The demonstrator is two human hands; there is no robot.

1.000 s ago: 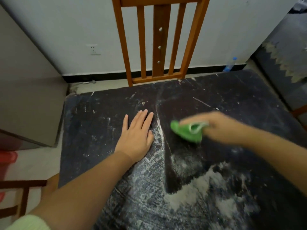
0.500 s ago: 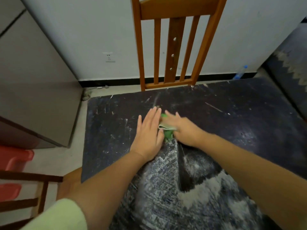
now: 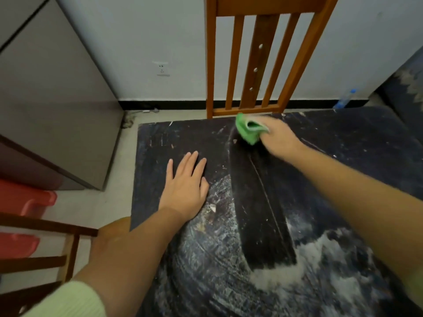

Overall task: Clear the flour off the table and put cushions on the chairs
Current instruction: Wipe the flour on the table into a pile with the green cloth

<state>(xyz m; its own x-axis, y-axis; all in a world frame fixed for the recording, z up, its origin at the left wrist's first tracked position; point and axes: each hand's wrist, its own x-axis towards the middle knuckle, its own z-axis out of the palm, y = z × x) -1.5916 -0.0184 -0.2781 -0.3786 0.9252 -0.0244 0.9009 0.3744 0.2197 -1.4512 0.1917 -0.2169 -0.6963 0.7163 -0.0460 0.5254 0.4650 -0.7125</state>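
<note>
The dark table (image 3: pixel 343 143) carries white flour (image 3: pixel 309 266) piled toward its near right side, with a thin smear near the middle. A wiped dark stripe runs from the far edge toward me. My right hand (image 3: pixel 277 138) grips a folded green cloth (image 3: pixel 246 130) at the table's far edge, just in front of the wooden chair (image 3: pixel 258 65). My left hand (image 3: pixel 185 186) rests flat on the table, fingers straight, left of the stripe. No cushion is in view.
A grey cabinet (image 3: pixel 52 106) stands at the left by the wall. Red plastic stools (image 3: pixel 25 200) and a second dark wooden chair (image 3: pixel 41 252) sit at the lower left. A water bottle (image 3: pixel 345 99) stands on the floor at the far right.
My right hand has carried the green cloth away from my left hand, up to the far edge of the table. The left hand stays flat in place. The view has shifted.
</note>
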